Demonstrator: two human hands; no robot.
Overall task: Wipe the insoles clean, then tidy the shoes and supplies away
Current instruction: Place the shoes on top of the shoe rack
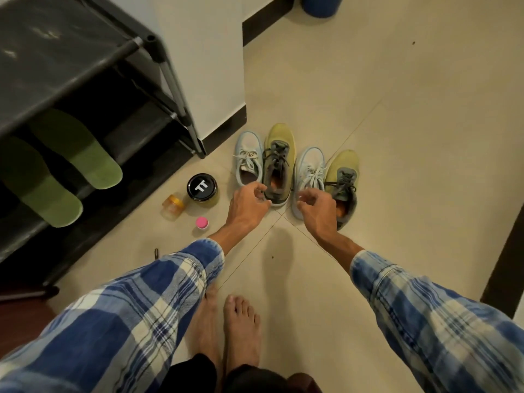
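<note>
Four shoes stand in a row on the tiled floor: a pale blue shoe (249, 157), a yellow and grey shoe (279, 157), a second pale blue shoe (310, 168) and a second yellow and grey shoe (343, 177). My left hand (248, 204) hovers at the heels of the left two shoes, fingers loosely curled, holding nothing. Over the heel of the second pale blue shoe, my right hand (317, 209) has its fingers spread and bent, also holding nothing. Two green insoles (82, 150) (42, 191) lie on a shelf of the black shoe rack (175, 89).
Left of the shoes stand a black-lidded jar (202, 187), a small amber jar (173, 207) and a pink-capped bottle (202, 222). A white wall corner with dark skirting (224, 134) is behind the shoes. My bare feet (241, 330) are below. A blue bin (321, 5) sits far back.
</note>
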